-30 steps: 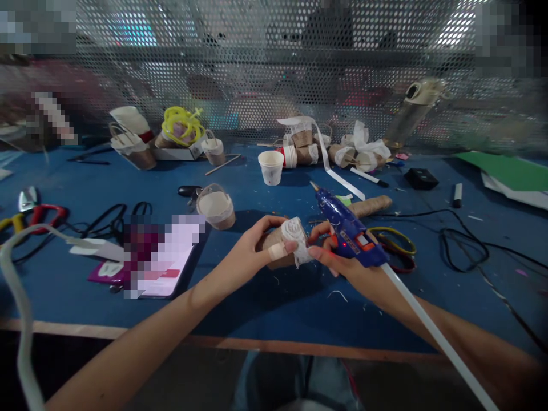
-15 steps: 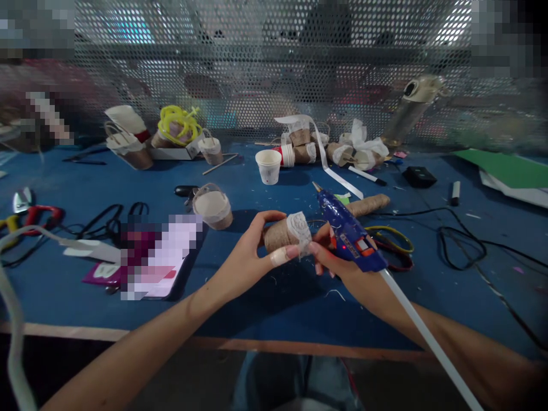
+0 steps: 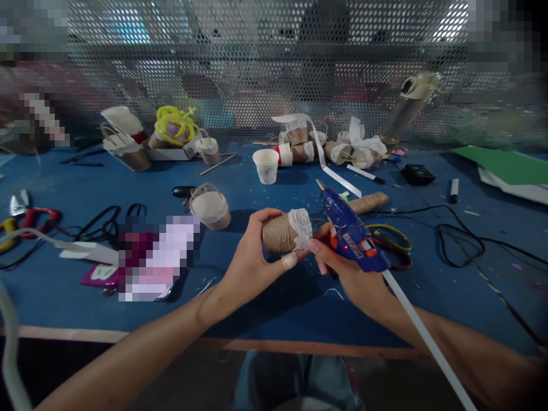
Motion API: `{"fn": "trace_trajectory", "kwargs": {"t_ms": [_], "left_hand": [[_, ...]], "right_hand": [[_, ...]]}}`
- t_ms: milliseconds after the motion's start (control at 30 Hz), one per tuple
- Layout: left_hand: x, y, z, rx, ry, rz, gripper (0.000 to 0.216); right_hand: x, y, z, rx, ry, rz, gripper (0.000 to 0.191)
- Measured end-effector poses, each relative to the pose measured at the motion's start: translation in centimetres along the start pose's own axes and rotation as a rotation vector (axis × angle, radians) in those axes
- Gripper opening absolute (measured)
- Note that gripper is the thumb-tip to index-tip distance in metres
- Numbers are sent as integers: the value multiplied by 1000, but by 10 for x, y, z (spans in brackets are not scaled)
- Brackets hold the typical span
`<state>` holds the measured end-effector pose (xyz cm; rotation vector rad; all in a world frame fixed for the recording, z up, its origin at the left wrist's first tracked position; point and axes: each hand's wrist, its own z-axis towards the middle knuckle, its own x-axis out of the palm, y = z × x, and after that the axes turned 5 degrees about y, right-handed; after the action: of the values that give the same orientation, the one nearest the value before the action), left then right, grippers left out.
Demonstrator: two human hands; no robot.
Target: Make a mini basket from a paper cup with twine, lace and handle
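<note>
My left hand [image 3: 246,257] is wrapped round a twine-covered cup [image 3: 276,234] tipped on its side, its thumb along the near side with a pale bandage on it. White lace trim [image 3: 300,221] circles the cup's right end. My right hand [image 3: 349,274] holds a blue hot glue gun [image 3: 349,228], its nozzle pointing up and away and a small red light lit. Thumb and fingertips of that same hand touch the lace edge. From the gun's rear a long white glue stick [image 3: 422,328] runs down to the right.
A lace-edged twine bucket [image 3: 210,210] and a phone [image 3: 171,257] are left of the cup. Behind stand a white paper cup [image 3: 266,166], a white ribbon [image 3: 338,180] and several decorated cups. A twine roll [image 3: 369,202] lies beyond the gun; black cable [image 3: 458,245] loops at right.
The cup has turned slightly in my left hand, showing more twine and lace. My left thumb has slid a little right along it. The right hand still holds the glue gun.
</note>
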<state>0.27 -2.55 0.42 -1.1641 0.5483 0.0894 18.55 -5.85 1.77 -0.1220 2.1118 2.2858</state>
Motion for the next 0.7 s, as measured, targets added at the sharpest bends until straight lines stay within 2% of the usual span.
{"fn": "trace_trajectory", "kwargs": {"t_ms": [233, 333, 433, 500, 633, 700], "left_hand": [[-6, 0, 1, -7, 43, 22, 63], [-12, 0, 1, -47, 74, -1, 62], [-18, 0, 0, -62, 119, 5, 60], [-22, 0, -1, -39, 130, 27, 60], [-28, 3, -1, 44, 138, 80, 61], [-30, 5, 0, 80, 138, 107, 61]], "right_hand": [[-8, -5, -2, -48, -14, -17, 18], [-19, -5, -5, -76, -55, -56, 18], [-34, -3, -5, -36, -74, -71, 20], [-45, -1, -3, -63, -18, -148, 17], [-65, 3, -1, -236, 101, -365, 15], [-72, 2, 0, -296, 160, -366, 15]]}}
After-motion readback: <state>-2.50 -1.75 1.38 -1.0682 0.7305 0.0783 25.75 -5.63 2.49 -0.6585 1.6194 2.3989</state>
